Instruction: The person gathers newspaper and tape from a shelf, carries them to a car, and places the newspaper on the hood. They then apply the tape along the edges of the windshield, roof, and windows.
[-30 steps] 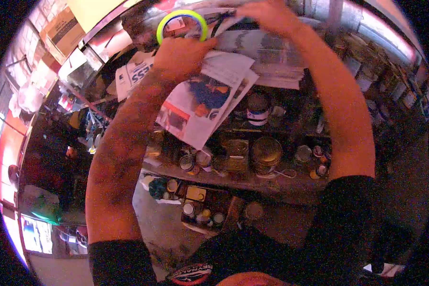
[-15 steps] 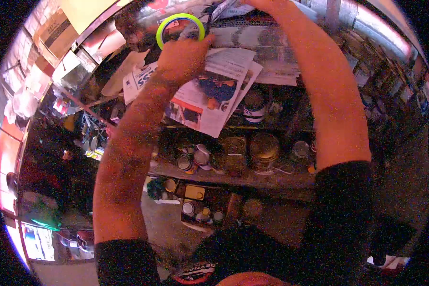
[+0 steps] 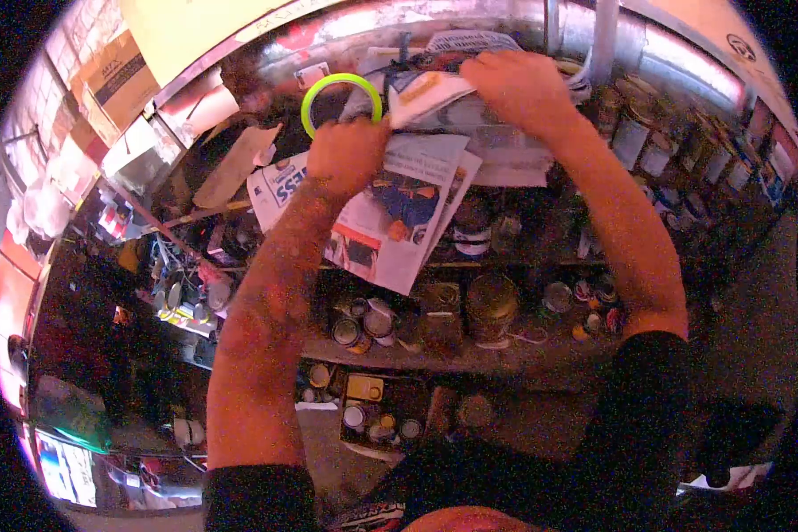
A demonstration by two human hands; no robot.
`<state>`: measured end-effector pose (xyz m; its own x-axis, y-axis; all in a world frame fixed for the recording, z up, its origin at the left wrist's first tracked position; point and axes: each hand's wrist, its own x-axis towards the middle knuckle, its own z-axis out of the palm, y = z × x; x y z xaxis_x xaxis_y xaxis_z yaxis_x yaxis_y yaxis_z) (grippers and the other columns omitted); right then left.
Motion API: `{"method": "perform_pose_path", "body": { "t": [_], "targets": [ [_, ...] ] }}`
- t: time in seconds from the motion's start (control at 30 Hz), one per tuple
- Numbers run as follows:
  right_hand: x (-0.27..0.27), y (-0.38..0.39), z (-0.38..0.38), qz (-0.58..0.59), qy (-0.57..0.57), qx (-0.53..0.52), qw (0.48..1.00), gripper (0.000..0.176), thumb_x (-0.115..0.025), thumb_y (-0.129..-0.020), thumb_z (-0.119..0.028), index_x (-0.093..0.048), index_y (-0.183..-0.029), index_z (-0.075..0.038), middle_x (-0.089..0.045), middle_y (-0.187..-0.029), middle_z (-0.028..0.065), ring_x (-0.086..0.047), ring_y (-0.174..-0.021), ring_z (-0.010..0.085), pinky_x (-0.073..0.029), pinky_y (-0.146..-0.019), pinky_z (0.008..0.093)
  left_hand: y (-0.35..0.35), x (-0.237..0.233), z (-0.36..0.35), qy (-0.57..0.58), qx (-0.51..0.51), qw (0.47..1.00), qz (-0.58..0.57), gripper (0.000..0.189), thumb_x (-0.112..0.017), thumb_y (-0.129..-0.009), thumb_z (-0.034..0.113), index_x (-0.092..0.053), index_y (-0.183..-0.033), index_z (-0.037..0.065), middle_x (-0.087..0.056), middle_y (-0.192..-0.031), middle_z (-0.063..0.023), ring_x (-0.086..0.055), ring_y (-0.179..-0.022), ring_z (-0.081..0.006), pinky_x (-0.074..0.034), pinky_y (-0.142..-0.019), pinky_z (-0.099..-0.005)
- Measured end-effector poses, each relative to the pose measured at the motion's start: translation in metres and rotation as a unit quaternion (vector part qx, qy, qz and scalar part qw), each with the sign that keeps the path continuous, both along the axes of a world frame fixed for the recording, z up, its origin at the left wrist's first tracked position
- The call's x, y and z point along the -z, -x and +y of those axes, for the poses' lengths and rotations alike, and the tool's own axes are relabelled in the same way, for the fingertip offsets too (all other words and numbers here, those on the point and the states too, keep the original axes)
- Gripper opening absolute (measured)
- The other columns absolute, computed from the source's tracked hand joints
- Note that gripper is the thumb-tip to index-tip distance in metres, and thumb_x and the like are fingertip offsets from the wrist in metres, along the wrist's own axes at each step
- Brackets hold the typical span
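Note:
My left hand (image 3: 350, 152) is closed at the top edge of some printed newspaper sheets (image 3: 395, 208), which hang below it. Just above that hand stands a bright yellow-green ring (image 3: 342, 105), perhaps a roll of tape; whether my fingers hold it is unclear. My right hand (image 3: 525, 89) is closed on the right end of a folded white paper (image 3: 427, 96), whose left end reaches close to my left hand. Behind and beneath the right hand lie more stacked newspapers (image 3: 474, 41).
Below the papers, a shelf (image 3: 399, 356) holds jars and cans (image 3: 492, 301). A lower tray (image 3: 372, 450) carries small containers. Many cans (image 3: 656, 146) line the right side. At upper left are a cardboard box (image 3: 115, 80) and a cluttered rack.
Both hands now appear lower in view, along with the ring and sheets. The right hand has come in from the top edge, with folded paper now visible between the hands.

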<state>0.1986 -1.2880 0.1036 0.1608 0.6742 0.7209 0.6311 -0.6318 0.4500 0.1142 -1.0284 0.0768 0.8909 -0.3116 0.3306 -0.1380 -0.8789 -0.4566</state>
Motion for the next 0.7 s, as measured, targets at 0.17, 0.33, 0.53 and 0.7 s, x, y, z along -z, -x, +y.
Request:
{"method": "perform_pose_path", "body": {
  "t": [0.17, 0.33, 0.53, 0.7],
  "targets": [
    [-0.049, -0.062, -0.046, 0.155, -0.127, 0.043, 0.979, 0.036, -0.073, -0.085, -0.040, -0.067, -0.105, -0.011, -0.070, -0.088, 0.0131, -0.068, -0.080, 0.0356, -0.055, -0.071, 0.0438, -0.004, 0.004, 0.013, 0.029, 0.053, 0.997, -0.039, 0.029, -0.054, -0.091, 0.018, -0.058, -0.120, 0.022, -0.070, -0.081, -0.0117, -0.072, -0.070, -0.0312, -0.055, -0.057, -0.0450],
    [-0.013, -0.032, -0.052, 0.165, -0.092, 0.083, 0.979, 0.057, -0.077, -0.078, -0.055, -0.070, -0.115, -0.012, -0.070, -0.086, 0.0158, -0.068, -0.081, 0.0381, -0.054, -0.070, 0.0467, -0.007, 0.016, 0.027, 0.035, 0.089, 0.993, -0.062, 0.033, -0.054, -0.092, 0.018, -0.058, -0.124, 0.023, -0.071, -0.084, -0.0124, -0.072, -0.072, -0.0332, -0.057, -0.057, -0.0472],
    [-0.019, 0.030, 0.002, 0.057, 0.048, 0.141, 0.987, 0.027, -0.069, -0.086, -0.035, -0.060, -0.087, -0.010, -0.070, -0.093, 0.0074, -0.070, -0.084, 0.0339, -0.055, -0.065, 0.0491, -0.004, 0.010, 0.029, 0.101, 0.037, 0.994, -0.013, 0.035, -0.055, -0.091, 0.017, -0.059, -0.127, 0.018, -0.073, -0.093, -0.0160, -0.074, -0.082, -0.0361, -0.060, -0.067, -0.0487],
    [-0.012, 0.040, -0.040, 0.010, -0.007, 0.097, 0.995, 0.020, -0.071, -0.080, -0.026, -0.066, -0.094, -0.012, -0.071, -0.098, 0.0086, -0.070, -0.081, 0.0323, -0.057, -0.066, 0.0472, 0.000, 0.002, 0.027, 0.068, 0.009, 0.997, 0.034, 0.040, -0.064, -0.087, 0.018, -0.056, -0.126, 0.019, -0.073, -0.092, -0.0168, -0.073, -0.083, -0.0363, -0.059, -0.068, -0.0501]
  ]
}}
